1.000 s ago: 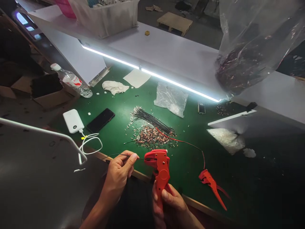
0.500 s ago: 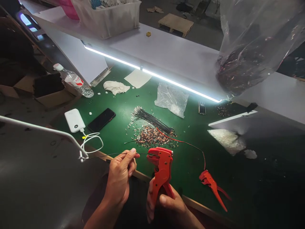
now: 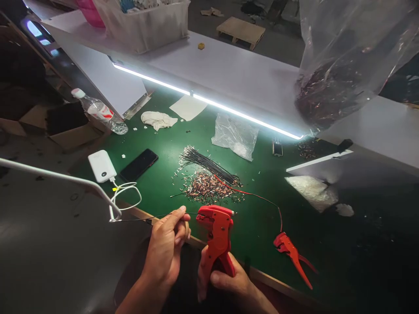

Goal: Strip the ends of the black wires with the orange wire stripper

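My left hand (image 3: 165, 248) pinches a thin black wire (image 3: 144, 217) that runs left from my fingers, its other end at the jaws of a red wire stripper (image 3: 216, 235). My right hand (image 3: 225, 283) grips the stripper's handles from below, at the front edge of the green table (image 3: 163, 148). Just beyond lie a bundle of black wires (image 3: 209, 165) and a pile of stripped copper and insulation bits (image 3: 206, 187).
A second red stripper (image 3: 291, 255) lies to the right with a red wire (image 3: 262, 198) leading to it. A phone (image 3: 139, 164), white power bank (image 3: 101, 165), water bottle (image 3: 98, 111), cloth (image 3: 159, 119) and plastic bags (image 3: 235, 136) lie further back. A big clear bag (image 3: 343, 65) hangs upper right.
The stripper handles opened half a second ago and my right hand has regripped them. My left hand shifted slightly right, keeping the wire fed to the jaws.
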A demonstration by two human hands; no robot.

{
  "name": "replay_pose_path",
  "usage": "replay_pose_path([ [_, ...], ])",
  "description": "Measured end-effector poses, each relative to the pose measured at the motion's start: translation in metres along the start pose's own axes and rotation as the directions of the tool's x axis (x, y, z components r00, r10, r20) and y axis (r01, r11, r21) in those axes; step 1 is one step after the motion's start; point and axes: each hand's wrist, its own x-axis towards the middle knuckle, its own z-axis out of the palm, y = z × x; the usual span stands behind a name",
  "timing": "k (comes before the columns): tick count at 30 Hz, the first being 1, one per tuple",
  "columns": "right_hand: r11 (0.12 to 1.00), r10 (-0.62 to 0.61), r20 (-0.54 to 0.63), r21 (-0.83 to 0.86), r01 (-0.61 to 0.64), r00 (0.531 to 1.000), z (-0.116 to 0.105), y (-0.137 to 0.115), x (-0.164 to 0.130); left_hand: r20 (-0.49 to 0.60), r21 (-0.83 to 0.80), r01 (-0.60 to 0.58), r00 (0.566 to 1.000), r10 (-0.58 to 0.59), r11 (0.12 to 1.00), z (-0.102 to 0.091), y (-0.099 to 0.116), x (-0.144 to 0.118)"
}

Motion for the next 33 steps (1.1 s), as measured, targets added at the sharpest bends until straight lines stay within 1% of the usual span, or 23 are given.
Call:
replay_pose_path([
  [6,1.0,-0.001,0.02,-0.018,0.001,1.0,-0.003,0.001,-0.001,-0.016,-0.108,0.148,0.988,-0.15,0.983,0.002,0.005,-0.002],
  [10,1.0,0.011,0.007,-0.009,-0.011,1.0,-0.004,0.001,-0.002,-0.019,-0.141,0.176,0.983,-0.18,0.974,0.002,0.006,-0.004],
  [16,0.999,-0.003,0.027,-0.04,0.004,1.0,0.002,-0.003,-0.003,-0.029,-0.127,0.14,0.989,-0.145,0.982,0.003,0.002,-0.005],
  [19,0.999,-0.015,0.006,-0.034,0.015,1.0,0.004,-0.005,-0.003,-0.033,-0.112,0.118,0.992,-0.122,0.987,0.003,-0.001,-0.004],
  [24,1.0,-0.015,0.013,0.008,0.015,1.0,0.004,-0.003,-0.002,-0.064,-0.066,0.068,0.995,-0.072,0.996,0.002,-0.005,-0.005],
  [30,0.999,0.0,0.014,-0.035,0.001,1.0,0.004,-0.003,-0.002,-0.076,-0.014,-0.002,0.997,0.001,1.0,0.001,-0.011,-0.005],
  [33,0.999,-0.003,0.001,-0.04,0.003,1.0,0.004,-0.004,-0.002,-0.084,0.003,-0.015,0.996,0.015,1.0,0.001,-0.012,-0.005],
])
